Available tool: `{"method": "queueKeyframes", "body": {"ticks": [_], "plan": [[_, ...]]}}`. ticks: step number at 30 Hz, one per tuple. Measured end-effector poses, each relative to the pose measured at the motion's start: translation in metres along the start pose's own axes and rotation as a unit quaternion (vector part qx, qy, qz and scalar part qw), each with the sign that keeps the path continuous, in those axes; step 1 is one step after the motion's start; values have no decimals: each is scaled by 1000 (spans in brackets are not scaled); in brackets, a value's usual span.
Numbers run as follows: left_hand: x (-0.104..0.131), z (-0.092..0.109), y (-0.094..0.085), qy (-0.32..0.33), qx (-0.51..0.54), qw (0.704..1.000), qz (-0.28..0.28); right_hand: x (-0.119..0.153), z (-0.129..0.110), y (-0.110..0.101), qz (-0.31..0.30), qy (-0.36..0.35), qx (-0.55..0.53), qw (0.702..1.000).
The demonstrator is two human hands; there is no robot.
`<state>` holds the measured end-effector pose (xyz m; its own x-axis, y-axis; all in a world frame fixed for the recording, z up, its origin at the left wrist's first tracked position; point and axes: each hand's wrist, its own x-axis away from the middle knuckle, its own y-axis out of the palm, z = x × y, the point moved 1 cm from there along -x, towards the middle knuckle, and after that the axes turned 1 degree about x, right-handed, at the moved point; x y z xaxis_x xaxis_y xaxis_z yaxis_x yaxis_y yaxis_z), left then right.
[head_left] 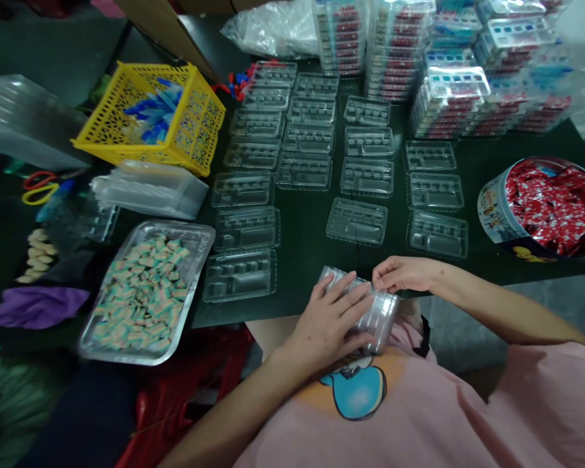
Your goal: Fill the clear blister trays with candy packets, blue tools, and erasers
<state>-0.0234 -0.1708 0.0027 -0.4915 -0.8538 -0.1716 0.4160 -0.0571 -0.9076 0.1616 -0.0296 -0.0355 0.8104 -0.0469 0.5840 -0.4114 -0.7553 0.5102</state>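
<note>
My left hand (329,318) lies over a nested stack of clear plastic trays (384,311) at the table's front edge, its fingers across the top and the thumb along the near side, holding it against my body. At the stack's far right corner my right hand (403,273) has its fingers pinched together on the edge of a tray. Just beyond my hands sits a single clear compartment tray (357,222). Another clear tray (437,234) lies to the right of it. Several more are laid out in columns, such as the tray (241,274) at the left.
A metal tray (205,240) of small striped pieces stands left, with a yellow basket (199,123) of blue items behind it. A round tub (492,207) of red packets sits right. Tall stacks of filled packs (448,97) line the back. Scissors (39,188) lie far left.
</note>
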Motion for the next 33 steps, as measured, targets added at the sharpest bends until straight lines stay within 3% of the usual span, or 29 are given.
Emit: {"method": "queueKeyframes", "body": {"ticks": [3, 7, 11, 14, 18, 20, 22, 25, 29, 31, 33], "plan": [[-1, 1, 0, -9, 2, 1000, -7, 0, 0, 4, 16, -20, 8, 1000], [2, 5, -1, -30, 1, 1000, -5, 4, -5, 0, 107, -98, 73, 987], [11, 14, 0, -46, -8, 999, 13, 8, -23, -12, 221, -208, 244, 921], [19, 18, 1, -56, -18, 998, 26, -10, -36, -13, 273, -265, 291, 878], [26, 18, 1, -65, -26, 997, 34, -61, -36, -10, 246, -227, 209, 919], [29, 18, 0, -70, -26, 997, 37, -77, -32, -14, 262, -202, 189, 925], [31, 17, 0, -75, -20, 996, 40, -78, -29, -24, 297, -194, 196, 914], [33, 16, 0, -82, -9, 996, 45, -58, -31, -39, 325, -199, 212, 900], [33, 14, 1, -82, -2, 996, 41, -43, -48, -38, 246, -210, 238, 916], [33, 12, 1, -81, 0, 996, 38, -54, -59, -31, 200, -204, 270, 919], [33, 11, 1, -81, 0, 996, 37, -75, -73, -26, 204, -183, 319, 907]]}}
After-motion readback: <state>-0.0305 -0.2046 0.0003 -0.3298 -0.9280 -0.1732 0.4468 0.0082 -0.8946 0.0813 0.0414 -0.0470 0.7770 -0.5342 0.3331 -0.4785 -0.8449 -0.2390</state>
